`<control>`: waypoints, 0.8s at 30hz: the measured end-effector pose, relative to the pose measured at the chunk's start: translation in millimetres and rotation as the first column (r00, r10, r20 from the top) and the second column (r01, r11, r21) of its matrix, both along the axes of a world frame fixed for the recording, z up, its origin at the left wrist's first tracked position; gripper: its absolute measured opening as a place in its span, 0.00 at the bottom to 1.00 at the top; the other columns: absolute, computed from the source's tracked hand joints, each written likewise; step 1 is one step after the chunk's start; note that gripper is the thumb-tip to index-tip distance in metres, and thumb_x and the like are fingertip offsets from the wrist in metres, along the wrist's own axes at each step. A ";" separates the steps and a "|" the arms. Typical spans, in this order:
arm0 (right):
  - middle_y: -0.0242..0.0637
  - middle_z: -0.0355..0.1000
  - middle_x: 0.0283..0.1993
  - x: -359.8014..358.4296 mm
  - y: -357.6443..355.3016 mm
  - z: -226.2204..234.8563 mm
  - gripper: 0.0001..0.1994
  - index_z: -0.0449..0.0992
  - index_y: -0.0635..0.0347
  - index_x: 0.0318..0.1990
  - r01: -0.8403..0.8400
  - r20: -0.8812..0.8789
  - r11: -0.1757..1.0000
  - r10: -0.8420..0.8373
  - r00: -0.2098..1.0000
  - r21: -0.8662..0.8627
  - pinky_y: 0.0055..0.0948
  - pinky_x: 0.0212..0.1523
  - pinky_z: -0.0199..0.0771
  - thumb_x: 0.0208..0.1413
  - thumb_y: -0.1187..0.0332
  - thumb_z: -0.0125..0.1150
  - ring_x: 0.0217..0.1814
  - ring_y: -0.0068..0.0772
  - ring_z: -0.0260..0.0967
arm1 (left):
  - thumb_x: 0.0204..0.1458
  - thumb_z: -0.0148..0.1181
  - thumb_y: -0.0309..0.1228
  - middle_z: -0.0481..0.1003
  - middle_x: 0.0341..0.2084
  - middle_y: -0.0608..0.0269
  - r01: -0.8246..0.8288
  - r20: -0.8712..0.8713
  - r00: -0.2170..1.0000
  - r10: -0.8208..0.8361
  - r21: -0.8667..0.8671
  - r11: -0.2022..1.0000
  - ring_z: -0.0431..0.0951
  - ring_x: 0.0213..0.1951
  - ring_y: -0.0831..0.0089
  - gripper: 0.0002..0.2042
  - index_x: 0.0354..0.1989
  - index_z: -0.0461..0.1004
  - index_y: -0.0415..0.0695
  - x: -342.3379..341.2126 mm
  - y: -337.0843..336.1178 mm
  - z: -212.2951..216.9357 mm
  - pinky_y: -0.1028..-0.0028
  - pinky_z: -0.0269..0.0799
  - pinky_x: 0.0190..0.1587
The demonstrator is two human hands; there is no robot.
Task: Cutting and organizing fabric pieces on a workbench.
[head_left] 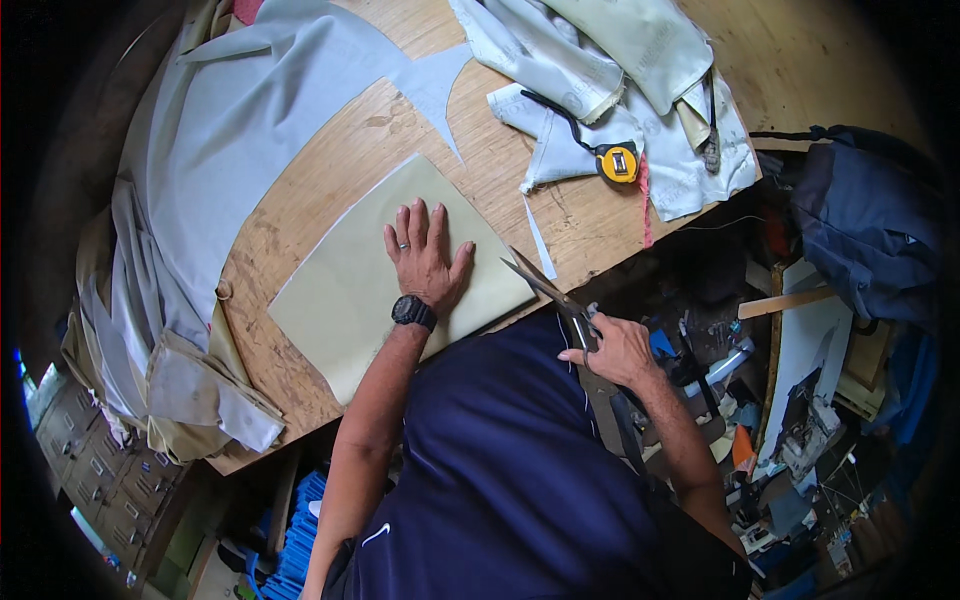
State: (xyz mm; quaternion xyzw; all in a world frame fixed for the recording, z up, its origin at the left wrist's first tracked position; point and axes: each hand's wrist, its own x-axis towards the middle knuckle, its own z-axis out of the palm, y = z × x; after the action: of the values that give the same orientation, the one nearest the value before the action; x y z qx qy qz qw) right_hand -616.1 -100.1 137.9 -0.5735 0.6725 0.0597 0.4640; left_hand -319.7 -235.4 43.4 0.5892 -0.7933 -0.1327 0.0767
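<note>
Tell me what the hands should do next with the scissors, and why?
Probably slide the open scissors a little further along the edge of the beige sheet and close them. The right hand holds them with the blades parted at the sheet's right edge, while the left hand lies flat on the sheet, pinning it to the wooden table.

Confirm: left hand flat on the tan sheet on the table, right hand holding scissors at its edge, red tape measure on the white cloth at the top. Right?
One thing is off: the tape measure is yellow, not red, as the head view shows. The rest holds: left hand lies flat on the tan sheet, right hand holds scissors at its edge, and the tape measure sits on the white cloth.
</note>
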 end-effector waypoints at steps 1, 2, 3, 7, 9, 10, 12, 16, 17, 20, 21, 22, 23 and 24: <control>0.45 0.76 0.32 4.2 -1.3 -7.4 0.35 0.74 0.61 0.37 0.000 0.002 0.995 0.000 1.000 -0.096 0.49 0.42 0.75 0.40 0.34 0.70 0.39 0.52 0.76 | 0.54 0.59 0.52 0.52 0.72 0.52 0.002 0.003 1.000 -0.002 0.002 1.000 0.43 0.74 0.53 0.35 0.68 0.62 0.49 -0.4 0.4 -0.8 0.45 0.31 0.72; 0.44 0.75 0.29 9.0 -4.6 -12.8 0.34 0.73 0.60 0.35 0.000 0.004 0.982 0.001 1.000 -0.191 0.48 0.39 0.75 0.40 0.35 0.71 0.37 0.53 0.76 | 0.54 0.59 0.53 0.51 0.72 0.52 0.004 0.007 1.000 -0.004 0.002 1.000 0.43 0.74 0.53 0.35 0.69 0.62 0.49 -0.7 0.6 -0.9 0.45 0.31 0.72; 0.45 0.76 0.31 14.7 -12.9 -14.3 0.35 0.73 0.62 0.36 -0.003 0.003 0.987 0.003 1.000 -0.162 0.49 0.40 0.75 0.41 0.34 0.70 0.39 0.53 0.76 | 0.54 0.59 0.53 0.51 0.72 0.52 0.008 0.010 1.000 -0.008 -0.001 1.000 0.43 0.74 0.53 0.35 0.69 0.62 0.49 -2.0 0.5 -1.0 0.45 0.31 0.72; 0.48 0.76 0.35 37.1 -21.1 -26.6 0.36 0.73 0.64 0.36 -0.020 -0.036 0.934 0.007 0.999 -0.356 0.49 0.41 0.75 0.41 0.34 0.69 0.40 0.53 0.75 | 0.55 0.58 0.52 0.51 0.72 0.52 0.012 0.017 1.000 -0.013 0.023 1.000 0.43 0.74 0.52 0.35 0.69 0.61 0.50 -1.4 1.0 -1.5 0.45 0.31 0.72; 0.49 0.76 0.35 43.2 -21.7 -24.9 0.36 0.72 0.64 0.37 -0.024 -0.043 0.924 0.008 0.999 -0.382 0.49 0.41 0.75 0.42 0.34 0.69 0.40 0.53 0.75 | 0.55 0.58 0.52 0.51 0.72 0.52 0.019 0.026 0.999 -0.020 0.028 0.999 0.43 0.74 0.52 0.35 0.69 0.61 0.50 0.0 0.8 -1.7 0.45 0.31 0.72; 0.49 0.76 0.36 44.5 -21.6 -23.5 0.36 0.72 0.65 0.38 -0.033 -0.053 0.913 0.013 0.999 -0.407 0.49 0.42 0.75 0.42 0.35 0.69 0.41 0.52 0.75 | 0.55 0.57 0.52 0.51 0.72 0.51 0.020 0.025 0.999 -0.020 0.023 1.000 0.43 0.74 0.52 0.34 0.69 0.62 0.51 0.5 0.7 -1.3 0.44 0.31 0.72; 0.51 0.76 0.37 42.8 -23.5 -20.3 0.36 0.72 0.65 0.40 -0.031 -0.054 0.939 0.013 0.998 -0.343 0.49 0.42 0.76 0.44 0.34 0.67 0.42 0.53 0.75 | 0.55 0.57 0.52 0.51 0.72 0.51 0.019 0.023 1.000 -0.019 0.019 1.000 0.43 0.74 0.52 0.34 0.69 0.62 0.52 0.1 0.3 0.4 0.44 0.31 0.72; 0.52 0.76 0.38 35.1 -16.1 -25.4 0.38 0.72 0.66 0.40 -0.023 -0.049 0.958 0.010 0.999 -0.286 0.50 0.42 0.76 0.47 0.32 0.63 0.43 0.54 0.76 | 0.54 0.59 0.51 0.51 0.72 0.51 0.010 0.016 1.000 -0.010 0.008 1.000 0.44 0.74 0.51 0.34 0.68 0.62 0.52 -1.3 -0.2 1.2 0.45 0.31 0.72; 0.52 0.76 0.38 34.5 -14.8 -27.8 0.38 0.72 0.66 0.40 -0.028 -0.051 0.958 0.014 0.999 -0.285 0.50 0.42 0.76 0.47 0.32 0.63 0.43 0.54 0.76 | 0.54 0.59 0.52 0.52 0.72 0.51 0.011 0.003 1.000 -0.011 0.000 1.000 0.44 0.74 0.51 0.33 0.68 0.63 0.52 -1.1 -0.5 0.5 0.44 0.32 0.72; 0.53 0.76 0.36 35.2 -17.1 -30.5 0.38 0.72 0.67 0.40 -0.035 -0.042 0.963 0.025 0.999 -0.266 0.51 0.42 0.76 0.47 0.31 0.62 0.41 0.55 0.76 | 0.54 0.59 0.52 0.53 0.71 0.51 0.005 0.000 1.000 -0.005 0.007 1.000 0.45 0.73 0.51 0.33 0.67 0.64 0.52 -0.8 -0.9 0.7 0.44 0.32 0.71; 0.53 0.77 0.35 38.4 -20.8 -31.3 0.38 0.72 0.66 0.40 -0.028 -0.037 0.965 0.019 0.999 -0.261 0.51 0.41 0.76 0.47 0.31 0.62 0.40 0.56 0.76 | 0.54 0.59 0.52 0.53 0.71 0.51 0.000 -0.001 1.000 0.000 0.006 1.000 0.45 0.73 0.51 0.33 0.67 0.64 0.52 -0.6 -1.1 0.9 0.44 0.32 0.71; 0.53 0.77 0.34 41.7 -24.2 -32.0 0.38 0.72 0.66 0.40 -0.021 -0.032 0.966 0.013 0.999 -0.256 0.51 0.40 0.76 0.47 0.31 0.62 0.39 0.56 0.77 | 0.54 0.59 0.52 0.53 0.71 0.51 0.004 0.001 1.000 -0.004 0.003 1.000 0.45 0.73 0.51 0.33 0.67 0.64 0.52 -0.6 -1.2 1.0 0.44 0.33 0.71; 0.53 0.77 0.34 44.7 -27.0 -32.8 0.38 0.72 0.66 0.40 -0.025 -0.033 0.966 0.017 0.999 -0.258 0.51 0.40 0.76 0.47 0.31 0.62 0.39 0.56 0.77 | 0.54 0.59 0.52 0.53 0.71 0.51 0.008 0.003 1.000 -0.008 -0.001 1.000 0.46 0.73 0.51 0.33 0.67 0.64 0.53 -0.4 -1.1 1.4 0.44 0.33 0.71; 0.52 0.76 0.33 48.0 -30.0 -33.9 0.36 0.72 0.65 0.40 -0.013 -0.027 0.961 0.006 1.000 -0.277 0.51 0.39 0.76 0.46 0.33 0.65 0.38 0.56 0.77 | 0.54 0.59 0.52 0.53 0.71 0.51 0.004 0.001 1.000 -0.004 -0.002 1.000 0.46 0.73 0.51 0.33 0.67 0.64 0.53 -0.2 -1.0 1.3 0.44 0.33 0.71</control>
State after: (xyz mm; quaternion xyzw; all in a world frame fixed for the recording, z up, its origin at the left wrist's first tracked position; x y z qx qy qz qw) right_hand -568.1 -130.1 104.0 -0.6351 0.6774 -0.0251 0.3702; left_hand -319.9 -236.3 44.7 0.5876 -0.7947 -0.1315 0.0766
